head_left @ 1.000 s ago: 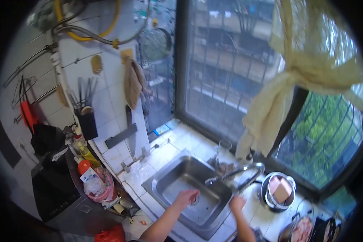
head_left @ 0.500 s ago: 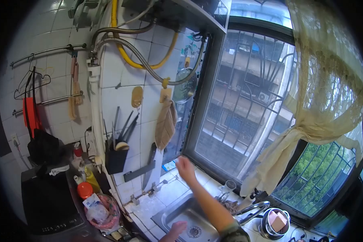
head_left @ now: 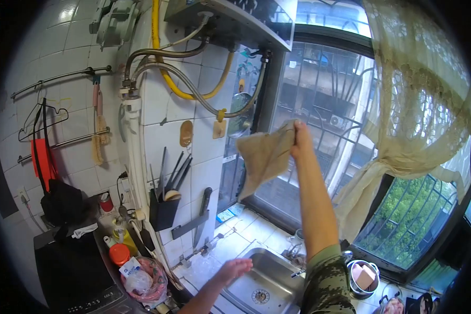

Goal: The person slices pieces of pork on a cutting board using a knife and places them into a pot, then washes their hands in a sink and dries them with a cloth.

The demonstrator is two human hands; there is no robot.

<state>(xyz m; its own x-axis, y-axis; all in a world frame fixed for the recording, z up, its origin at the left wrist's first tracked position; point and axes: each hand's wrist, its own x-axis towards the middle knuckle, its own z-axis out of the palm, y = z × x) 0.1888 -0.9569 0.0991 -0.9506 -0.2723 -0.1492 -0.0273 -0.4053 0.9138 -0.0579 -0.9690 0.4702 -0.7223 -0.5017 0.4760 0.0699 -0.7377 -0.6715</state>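
My right hand [head_left: 300, 140] is raised in front of the window, closed on one corner of a brown dishcloth [head_left: 267, 157]. The cloth hangs out to the left of the hand, its lower corner trailing down. A yellowish wall hook [head_left: 219, 129] on the tiles beside it carries nothing. Lower down, my left hand [head_left: 235, 271] is held over the near left edge of the steel sink [head_left: 264, 259], fingers stretched out and holding nothing. Part of the sink is hidden behind my right sleeve.
A knife [head_left: 202, 214] hangs on a wall strip, beside a black knife holder [head_left: 165, 209]. The faucet [head_left: 298, 273] is partly hidden by my arm. A pot [head_left: 363, 280] with pinkish blocks stands right of the sink; a pink basket [head_left: 162, 282] is at left.
My right hand has taken the brown cloth off the wall hook and moved up and right with it. My left hand has risen slightly above the sink edge. The view has shifted a little.
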